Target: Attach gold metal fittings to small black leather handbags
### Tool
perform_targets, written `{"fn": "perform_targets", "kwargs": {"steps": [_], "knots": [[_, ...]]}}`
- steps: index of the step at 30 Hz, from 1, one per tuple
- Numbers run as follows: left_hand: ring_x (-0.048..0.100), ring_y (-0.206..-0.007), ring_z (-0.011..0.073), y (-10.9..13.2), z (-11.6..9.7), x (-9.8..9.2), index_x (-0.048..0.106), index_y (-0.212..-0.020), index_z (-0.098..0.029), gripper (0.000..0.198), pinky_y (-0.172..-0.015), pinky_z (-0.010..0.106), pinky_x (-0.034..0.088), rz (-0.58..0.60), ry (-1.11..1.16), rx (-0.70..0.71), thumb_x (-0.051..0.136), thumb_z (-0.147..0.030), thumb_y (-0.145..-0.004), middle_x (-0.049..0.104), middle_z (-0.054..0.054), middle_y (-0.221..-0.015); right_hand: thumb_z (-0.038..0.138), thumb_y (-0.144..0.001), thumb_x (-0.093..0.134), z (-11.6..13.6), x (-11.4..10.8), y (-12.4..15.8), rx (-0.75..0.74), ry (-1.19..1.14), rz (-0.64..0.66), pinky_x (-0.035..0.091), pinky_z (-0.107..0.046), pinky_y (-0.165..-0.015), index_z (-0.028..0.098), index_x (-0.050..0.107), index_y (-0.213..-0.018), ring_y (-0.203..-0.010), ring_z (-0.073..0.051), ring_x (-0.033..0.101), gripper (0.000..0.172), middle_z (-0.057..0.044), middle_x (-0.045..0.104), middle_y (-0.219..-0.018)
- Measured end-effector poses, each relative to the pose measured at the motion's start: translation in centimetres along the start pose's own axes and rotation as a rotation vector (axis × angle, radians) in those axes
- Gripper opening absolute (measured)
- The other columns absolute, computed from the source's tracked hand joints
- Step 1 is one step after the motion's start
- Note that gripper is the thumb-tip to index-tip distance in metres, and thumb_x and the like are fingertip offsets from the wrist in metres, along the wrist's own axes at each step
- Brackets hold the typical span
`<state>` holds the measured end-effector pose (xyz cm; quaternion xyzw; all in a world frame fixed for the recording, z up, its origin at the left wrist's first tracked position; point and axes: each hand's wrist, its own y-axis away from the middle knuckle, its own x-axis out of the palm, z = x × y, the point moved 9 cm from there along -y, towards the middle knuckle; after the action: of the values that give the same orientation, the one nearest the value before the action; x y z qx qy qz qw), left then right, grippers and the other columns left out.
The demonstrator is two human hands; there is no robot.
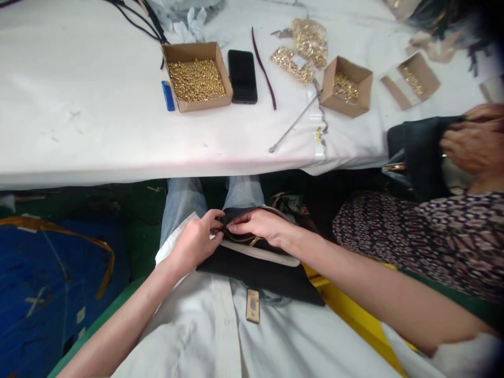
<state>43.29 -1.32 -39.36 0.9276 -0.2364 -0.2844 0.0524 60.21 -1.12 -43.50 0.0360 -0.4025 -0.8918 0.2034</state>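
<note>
A black bag [262, 278] with a pale inner edge and a gold zip lies across my lap, its mouth turned up toward me. At the bag's left end, my left hand [199, 239] is closed with the fingertips pinching its edge. My right hand [260, 224] reaches into the opening, fingers pressed together on the black material near the left hand. Just what lies under the fingertips is hidden. A gold metal plate [252, 305] hangs below the flap against my white clothing.
On the white table [98, 131] stand a box of gold pieces [197, 79], a phone [242, 76], a blue lighter [168, 95], bags of gold parts [311, 42], a smaller box [346, 86] and a metal rod [293, 123]. At right, another person's hands [476, 139] hold a black bag.
</note>
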Motion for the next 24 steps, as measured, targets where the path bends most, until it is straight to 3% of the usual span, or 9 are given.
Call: {"fn": "perform_targets", "kwargs": {"steps": [9, 18, 24], "knots": [[0.082, -0.082, 0.0191, 0.6, 0.3, 0.2, 0.064, -0.133, -0.026, 0.045, -0.078, 0.030, 0.063, 0.016, 0.089, -0.001, 0.066, -0.010, -0.091, 0.087, 0.000, -0.109, 0.023, -0.079, 0.091, -0.3, 1.4, 0.4, -0.084, 0.022, 0.007, 0.059, -0.031, -0.090, 0.018, 0.086, -0.100, -0.096, -0.021, 0.076, 0.022, -0.004, 0.085, -0.103], [0.080, -0.074, 0.0162, 1.4, 1.2, 0.5, 0.071, -0.130, -0.023, 0.043, -0.076, 0.029, 0.067, -0.014, 0.201, -0.131, 0.073, -0.012, -0.088, 0.085, 0.001, -0.110, 0.016, -0.089, 0.077, 0.9, 2.6, 0.5, -0.188, 0.265, 0.100, 0.057, -0.029, -0.085, 0.020, 0.082, -0.099, -0.093, -0.021, 0.076, 0.012, -0.001, 0.084, -0.099], [0.080, -0.114, 0.0248, 2.2, 2.0, 1.2, 0.075, -0.134, -0.021, 0.046, -0.097, 0.037, 0.071, -0.031, 0.352, -0.108, 0.074, -0.016, -0.089, 0.082, 0.007, -0.120, 0.020, -0.095, 0.076, 1.4, 2.7, 0.5, -0.174, 0.438, 0.141, 0.055, -0.030, -0.082, 0.022, 0.083, -0.100, -0.092, -0.022, 0.077, 0.009, 0.000, 0.085, -0.102]]}}
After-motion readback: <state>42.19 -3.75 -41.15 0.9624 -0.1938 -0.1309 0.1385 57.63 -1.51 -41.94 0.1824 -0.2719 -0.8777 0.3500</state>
